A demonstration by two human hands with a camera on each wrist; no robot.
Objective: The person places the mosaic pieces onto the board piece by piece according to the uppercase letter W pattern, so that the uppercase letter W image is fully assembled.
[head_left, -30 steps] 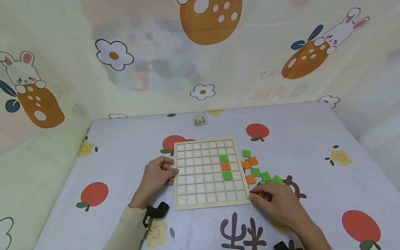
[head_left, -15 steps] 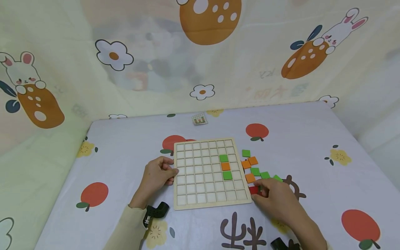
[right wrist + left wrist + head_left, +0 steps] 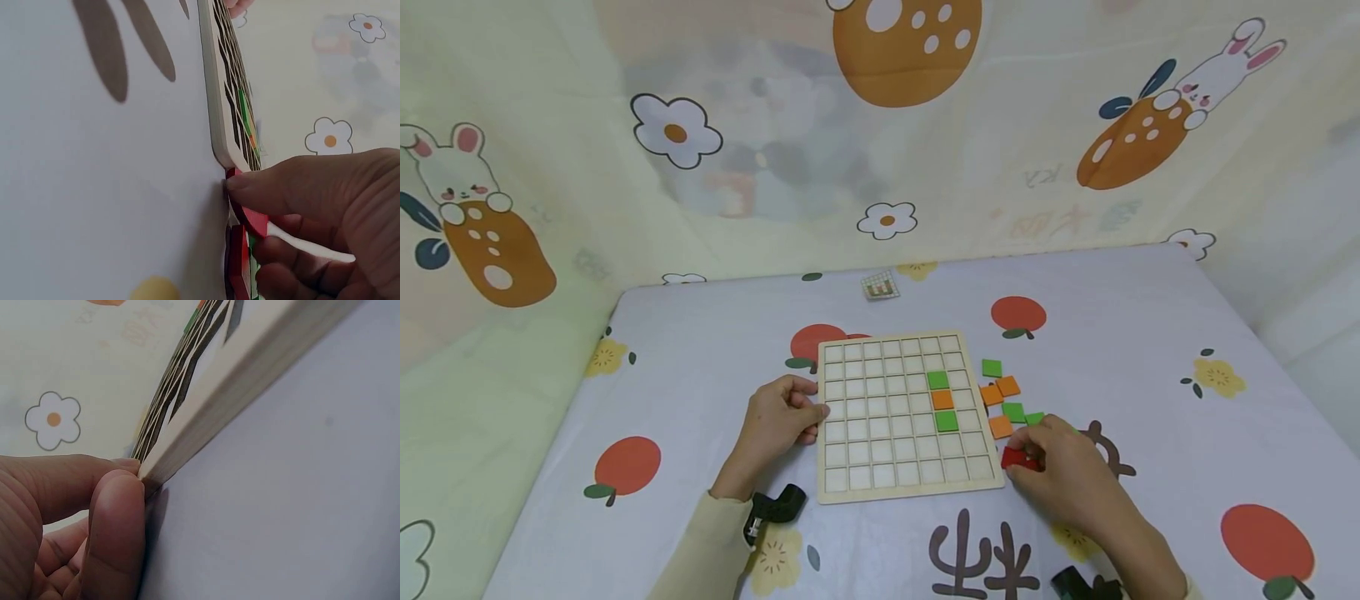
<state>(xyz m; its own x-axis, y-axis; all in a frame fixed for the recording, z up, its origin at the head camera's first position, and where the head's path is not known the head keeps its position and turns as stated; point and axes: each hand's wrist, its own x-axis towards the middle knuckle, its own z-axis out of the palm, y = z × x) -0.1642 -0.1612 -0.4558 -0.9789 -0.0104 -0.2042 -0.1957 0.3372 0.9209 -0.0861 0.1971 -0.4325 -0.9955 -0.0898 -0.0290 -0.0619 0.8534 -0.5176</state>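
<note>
A pale wooden grid board (image 3: 910, 492) lies on the cloth. My left hand (image 3: 778, 421) pinches its left edge; in the left wrist view the thumb (image 3: 119, 519) and index finger meet at the board's edge. Two green tiles, an upper one (image 3: 937, 380) and a lower one (image 3: 947, 421), sit in the grid with an orange tile (image 3: 942, 400) between them. Off the board's lower right corner, my right hand (image 3: 1071, 475) pinches a red tile (image 3: 251, 219) between thumb and fingers. Another red tile (image 3: 239, 262) stands just beyond it in the right wrist view, partly hidden by the fingers.
Loose orange tiles (image 3: 1007, 386) and green tiles (image 3: 1013, 412) lie scattered right of the board. A small patterned packet (image 3: 880, 287) rests near the cloth's back edge, before a hanging printed curtain (image 3: 775, 192). Black wrist devices (image 3: 782, 504) show by both wrists.
My right hand has shifted slightly right and away from the board; its fingers now cover the rightmost green tiles. More red shows at its fingertips. The left hand and board have stayed put.
</note>
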